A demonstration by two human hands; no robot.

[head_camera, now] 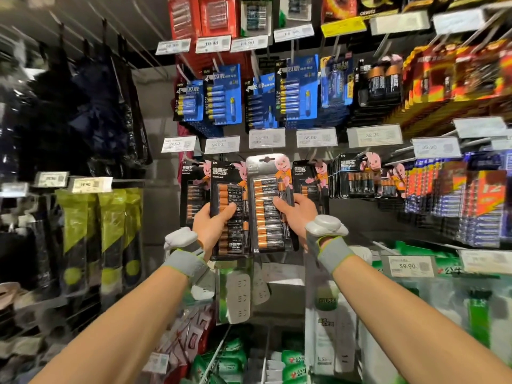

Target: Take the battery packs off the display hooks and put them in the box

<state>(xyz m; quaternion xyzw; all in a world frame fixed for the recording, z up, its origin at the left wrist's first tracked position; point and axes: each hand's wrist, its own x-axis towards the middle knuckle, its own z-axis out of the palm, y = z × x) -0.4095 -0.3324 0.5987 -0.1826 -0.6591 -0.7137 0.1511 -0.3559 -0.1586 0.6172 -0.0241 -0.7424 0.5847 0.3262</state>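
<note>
Shop wall (159, 217), below the 36.90 price tag (266, 138): left hand (212, 224) grips the black battery pack (228, 189), right hand (297, 214) the silver-edged pack (267, 198). Stiff, slick, probably hefty; grab edges.

Shop display, head view. The left grip (212, 221) holds one black-and-copper battery pack (228, 187) upright, thumb across its front. The right grip (297, 214) holds a second pack (267, 220) just beside it, the two packs' edges meeting. More hanging packs (310, 178) of the same kind show directly behind. Price tags (266, 138) run above them, below a row of blue packs (224, 95). White power strips (238, 295) hang beneath. Each wrist carries a grey band (185, 263).
</note>
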